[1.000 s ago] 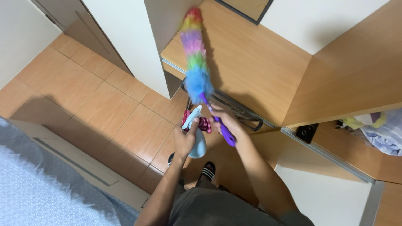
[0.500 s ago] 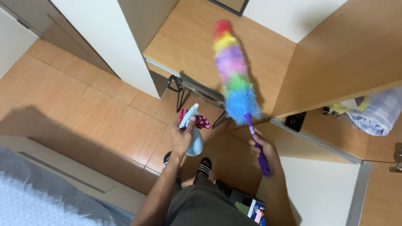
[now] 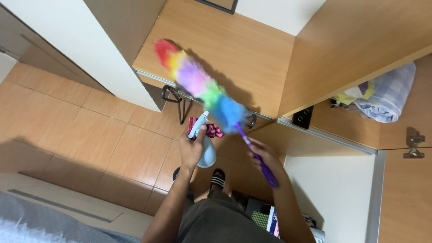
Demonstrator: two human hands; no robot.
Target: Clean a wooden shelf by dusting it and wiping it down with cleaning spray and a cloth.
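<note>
Head view, left hand (image 3: 191,150) gripping spray bottle (image 3: 205,146)

The rainbow feather duster (image 3: 198,85) has swung across the wooden counter (image 3: 252,49): a second ago it stood nearly upright, half a second ago it leaned right of centre, and now its red tip points up and to the left. The right hand (image 3: 263,155) has shifted with the purple handle (image 3: 261,162), now sitting lower right of the left hand (image 3: 191,148).
</note>
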